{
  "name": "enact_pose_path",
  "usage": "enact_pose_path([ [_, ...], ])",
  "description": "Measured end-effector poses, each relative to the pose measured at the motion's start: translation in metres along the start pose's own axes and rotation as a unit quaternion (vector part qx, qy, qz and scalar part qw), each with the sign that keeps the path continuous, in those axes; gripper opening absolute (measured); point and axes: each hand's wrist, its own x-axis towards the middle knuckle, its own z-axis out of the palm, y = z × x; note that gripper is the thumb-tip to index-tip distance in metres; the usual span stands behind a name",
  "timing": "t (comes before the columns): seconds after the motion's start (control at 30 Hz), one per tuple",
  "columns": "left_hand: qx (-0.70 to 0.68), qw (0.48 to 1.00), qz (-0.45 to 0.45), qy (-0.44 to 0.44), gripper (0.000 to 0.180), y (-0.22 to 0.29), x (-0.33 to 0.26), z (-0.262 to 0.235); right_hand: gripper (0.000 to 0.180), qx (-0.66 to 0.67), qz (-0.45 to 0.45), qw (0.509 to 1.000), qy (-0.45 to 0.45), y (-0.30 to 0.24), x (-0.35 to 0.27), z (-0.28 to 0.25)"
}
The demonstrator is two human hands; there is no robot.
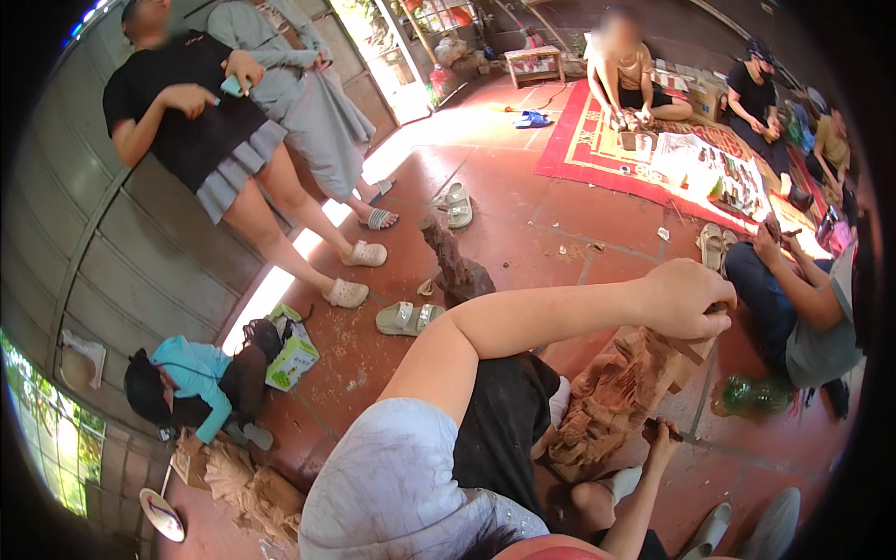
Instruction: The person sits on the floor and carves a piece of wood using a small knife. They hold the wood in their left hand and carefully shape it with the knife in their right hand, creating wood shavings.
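Fingers of the left hand (686, 294) curl, grip unclear, at the far end of a grooved brown wood carving (602, 401). Nearer, the right hand (665, 442) clamps a slim dark tool (651, 425) beside it.

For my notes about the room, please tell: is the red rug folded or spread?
Spread: the red rug lies flat on the tiled floor, its pattern showing, with a white sheet laid on top.

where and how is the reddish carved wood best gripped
Probably by the blocky upper-right end of the carved wood, from above with the left hand, which is at that end. Its flatter, plainer faces look easier to hold than the grooved middle, and this leaves the lower right side to the right hand.
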Motion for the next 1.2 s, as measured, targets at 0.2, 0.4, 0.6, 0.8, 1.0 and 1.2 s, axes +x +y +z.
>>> enact_pose_path([
  [0.2, 0.008, 1.000, -0.005, -0.010, 0.029, -0.002, 0.001, 0.004, 0.013, -0.055, -0.033, 0.998, -0.028, 0.023, 0.007, -0.004],
  [0.4, 0.009, 1.000, -0.001, -0.004, 0.031, -0.008, 0.000, 0.009, 0.012, -0.004, -0.007, 1.000, 0.018, 0.010, 0.003, -0.013],
  [0.6, 0.019, 1.000, -0.009, -0.020, 0.028, 0.000, 0.003, 0.003, 0.011, -0.004, -0.006, 1.000, -0.009, 0.023, 0.006, -0.007],
  [0.8, 0.005, 1.000, 0.004, 0.002, 0.030, -0.005, 0.005, 0.007, 0.011, -0.017, -0.025, 0.999, 0.037, 0.014, 0.019, -0.015],
  [1.0, 0.001, 1.000, -0.003, 0.000, 0.023, 0.007, 0.007, 0.001, 0.012, -0.096, -0.075, 0.992, 0.018, 0.042, 0.006, 0.005],
  [1.2, -0.006, 1.000, 0.000, 0.006, 0.023, 0.005, 0.004, 0.002, 0.011, 0.010, -0.033, 0.999, 0.034, 0.005, 0.017, -0.012],
])
